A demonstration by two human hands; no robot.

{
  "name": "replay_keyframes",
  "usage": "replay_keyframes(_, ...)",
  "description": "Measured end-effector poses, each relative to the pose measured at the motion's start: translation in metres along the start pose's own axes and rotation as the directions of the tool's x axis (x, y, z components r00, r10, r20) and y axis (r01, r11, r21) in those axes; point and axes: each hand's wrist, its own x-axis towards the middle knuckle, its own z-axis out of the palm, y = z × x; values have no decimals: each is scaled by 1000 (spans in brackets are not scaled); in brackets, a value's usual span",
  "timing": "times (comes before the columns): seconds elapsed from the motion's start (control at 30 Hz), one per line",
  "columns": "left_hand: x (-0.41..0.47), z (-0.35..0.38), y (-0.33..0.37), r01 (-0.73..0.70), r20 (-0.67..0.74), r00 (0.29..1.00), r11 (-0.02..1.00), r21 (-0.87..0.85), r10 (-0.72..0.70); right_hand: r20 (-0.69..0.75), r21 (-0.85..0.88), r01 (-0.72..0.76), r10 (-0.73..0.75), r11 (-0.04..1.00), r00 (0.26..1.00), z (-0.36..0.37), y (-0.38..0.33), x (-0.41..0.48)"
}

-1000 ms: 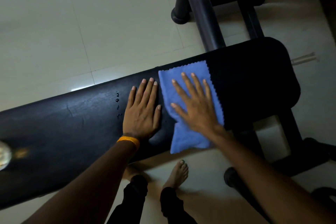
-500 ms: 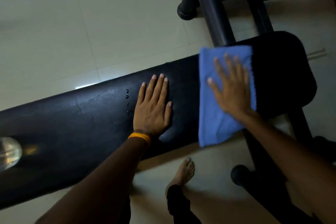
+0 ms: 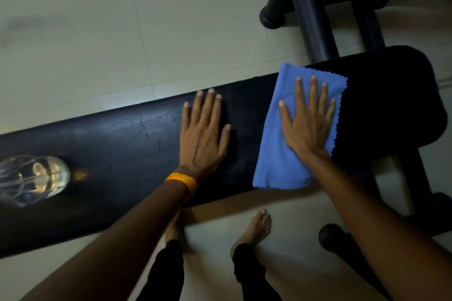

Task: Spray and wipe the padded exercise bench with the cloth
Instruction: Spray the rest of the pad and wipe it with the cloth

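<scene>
Both hands are being laid flat and open on the bench. The right hand is being pressed, fingers spread, onto the blue cloth, which is being held against the padding toward the wide end, its near edge hanging over the side. The left hand is being rested bare on the pad beside it, gripping nothing. Wiping is judged under way; the long stretch toward the clear bottle is judged outstanding.

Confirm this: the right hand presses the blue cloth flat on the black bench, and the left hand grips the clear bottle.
Not quite. In the head view the left hand lies flat and open on the bench; the clear bottle stands apart, untouched. The right hand does press the blue cloth.
</scene>
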Motion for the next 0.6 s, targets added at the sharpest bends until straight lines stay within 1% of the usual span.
replay_keyframes(0.03,-5,-5,-14,45,-15,999,999,14,-45,-20,14,-82,83,996,996,1,-15,-1)
replay_keyframes(0.07,-9,-9,-28,89,-23,996,996,25,-89,-41,18,-116,116,993,992,2,-32,-10)
replay_keyframes(0.1,-14,-14,-40,128,-27,991,991,37,-127,-38,18,-86,87,996,996,2,-49,-24)
replay_keyframes(0.13,-19,-18,-52,160,-22,987,986,48,-159,-12,14,-4,4,1000,1000,2,-63,-43)
replay_keyframes(0.17,-25,-20,-63,185,-11,983,981,55,-185,22,0,112,-112,994,993,3,-71,-63)
replay_keyframes(0.2,-31,-22,-72,203,5,979,977,60,-204,55,-13,227,-226,974,972,3,-73,-78)
replay_keyframes(0.23,-37,-22,-79,208,23,978,976,67,-209,79,-13,310,-308,951,948,2,-69,-83)
replay_keyframes(0.27,-42,-21,-84,200,37,978,977,79,-203,89,4,365,-364,931,927,1,-61,-77)
replay_keyframes(0.3,-47,-19,-86,185,45,981,978,93,-190,79,18,381,-381,925,921,2,-53,-63)
replay_keyframes(0.33,-49,-18,-87,171,47,983,980,105,-176,64,19,353,-354,935,933,4,-46,-46)
replay_keyframes(0.37,-50,-16,-88,165,43,984,979,116,-171,38,5,285,-285,959,958,6,-43,-27)
replay_keyframes(0.43,-50,-14,-87,165,28,985,978,125,-169,-20,28,57,-56,998,998,8,-50,2)
replay_keyframes(0.47,-50,-14,-86,165,17,986,979,123,-168,-47,46,-37,39,998,998,7,-63,5)
replay_keyframes(0.5,-49,-14,-86,163,8,986,979,119,-165,-72,52,-78,82,996,994,7,-80,-1)
replay_keyframes(0.53,-49,-14,-86,162,3,987,981,109,-164,-74,48,-51,54,998,996,6,-96,-15)
replay_keyframes(0.57,-49,-14,-86,166,-1,986,981,99,-166,-38,34,49,-47,998,998,5,-109,-36)
replay_keyframes(0.6,-49,-15,-88,171,-7,985,981,90,-172,0,2,210,-210,978,978,6,-114,-60)
